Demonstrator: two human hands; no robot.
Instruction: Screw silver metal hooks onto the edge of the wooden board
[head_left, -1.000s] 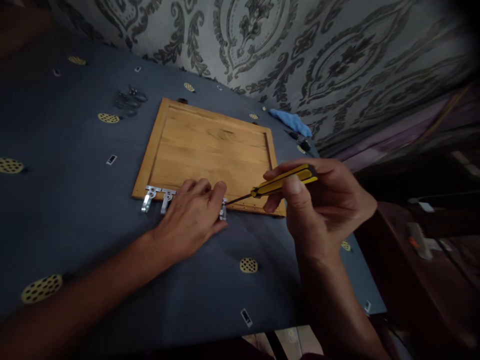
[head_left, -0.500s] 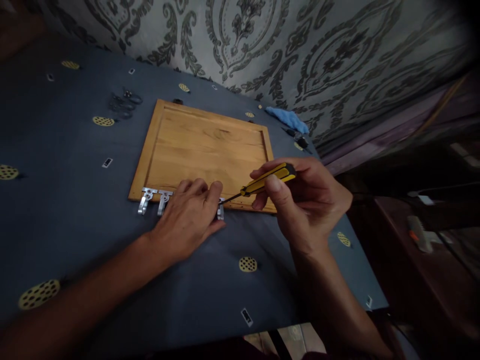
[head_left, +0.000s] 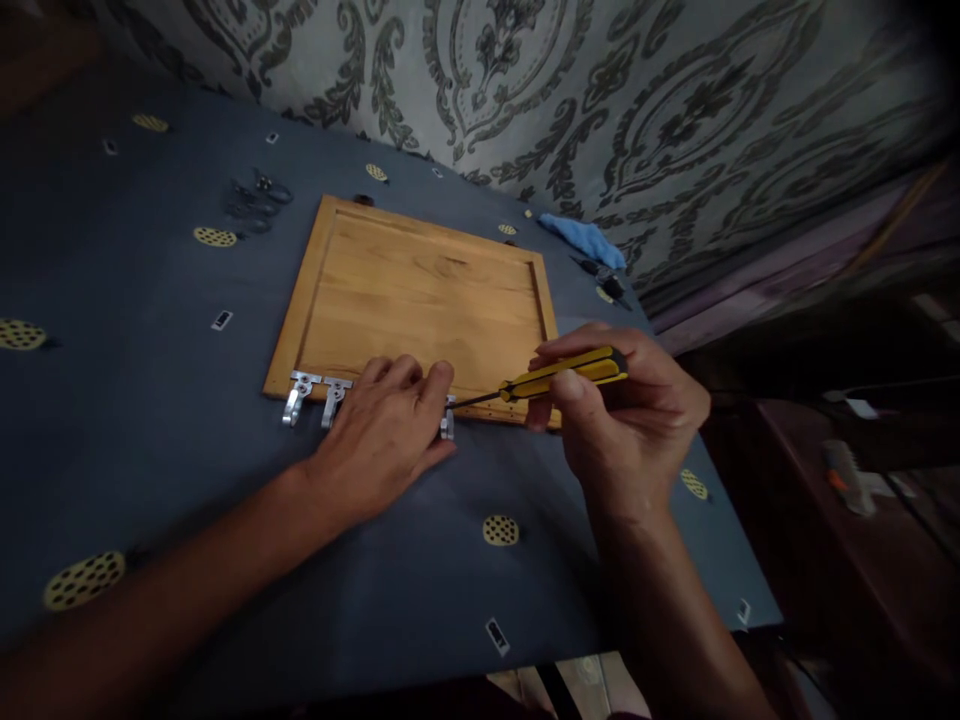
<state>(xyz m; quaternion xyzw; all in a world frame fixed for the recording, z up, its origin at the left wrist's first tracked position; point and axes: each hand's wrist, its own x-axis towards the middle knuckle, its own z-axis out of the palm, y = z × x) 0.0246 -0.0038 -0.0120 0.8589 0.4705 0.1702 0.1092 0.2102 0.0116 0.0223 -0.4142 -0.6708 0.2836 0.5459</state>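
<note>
A wooden panel (head_left: 427,300) with a raised frame lies flat on the blue patterned tablecloth. Along its near edge sit silver metal hinges, two of them at the left: one hinge (head_left: 297,398) by the corner and another hinge (head_left: 334,402) beside it. My left hand (head_left: 386,430) is closed over that edge, its fingers curled on the wood and its thumb below, holding a right-hand hinge (head_left: 448,424) that is partly hidden. Pinched in my right hand (head_left: 626,420) is a yellow-and-black screwdriver (head_left: 566,375). Its shaft points left, with the tip at this hinge.
Dark metal pieces (head_left: 257,200) lie left of the panel. Behind it on the right are a blue cloth (head_left: 585,240) and a small black tool (head_left: 604,280). A patterned wall (head_left: 510,90) rises along the back; a utility knife (head_left: 847,480) lies on a dark surface beyond the table's right edge.
The screwdriver's handle has moved right and tipped lower, so its shaft lies flatter, with the tip still at the hinge. My left hand stays on the panel edge. The view has shifted slightly.
</note>
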